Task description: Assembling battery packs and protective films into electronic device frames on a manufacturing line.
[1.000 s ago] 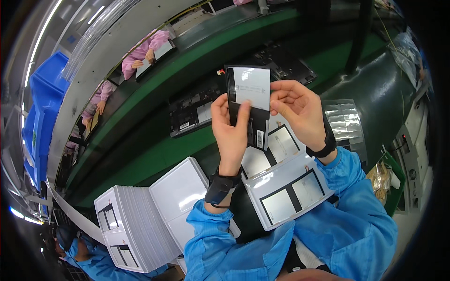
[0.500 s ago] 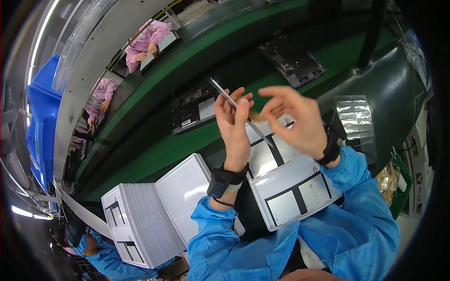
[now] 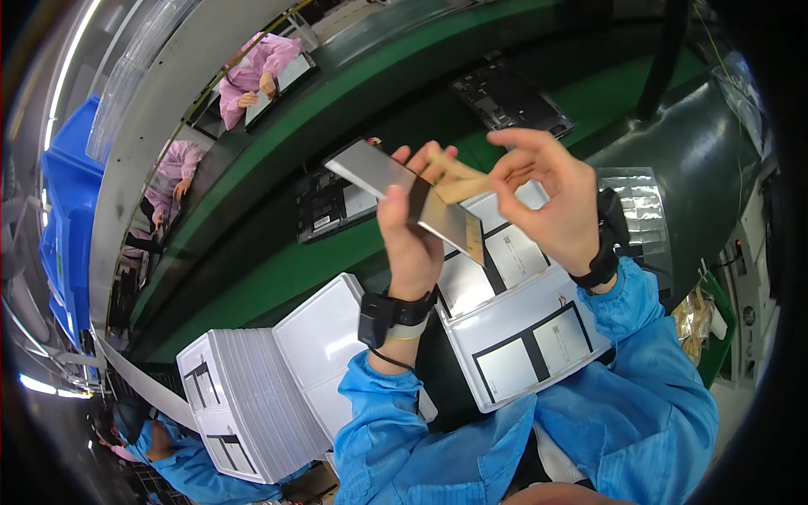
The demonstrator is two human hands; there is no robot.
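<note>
- L hand (image 3: pixel 414 257), mid pic, is grasping a thin flat pack (image 3: pixel 418 200). Thumb's on its lower L edge, other fingers are by the far edge.
- The flat pack is near the mid of the pic, tilted, up in the air. It's silver w/ a dark band across.
- R hand (image 3: pixel 562 215), just R of mid, is pinching a tan strip (image 3: pixel 463 187) btwn thumb & 1st finger. The other fingers are bent & hold nothing I can see.
- Tan strip is bent & goes from R hand over to the flat pack.
- White tray (image 3: pixel 459 341), lower mid, sits under the hands w/ more silver & black packs (image 3: pixel 505 370) in it.
- Big stack of white trays (image 3: pixel 273 412), lower L, w/ an open white lid or tray (image 3: pixel 318 332) right beside it. Can't tell which.
- 2 open laptop bottoms on the green belt (image 3: pixel 269 269): one (image 3: pixel 513 101) up top, R of mid; one (image 3: pixel 324 210) L of mid, partly hid by the flat pack.
- Shiny silver sheet (image 3: pixel 635 206), mid R. Green bin (image 3: pixel 717 337) w/ tan bits, lower R.
- Person in pink (image 3: pixel 261 67), upper L, has hands on a flat thing.
- Blue bins (image 3: pixel 71 185), far L. Person in blue (image 3: pixel 164 446), lower L corner.
</note>
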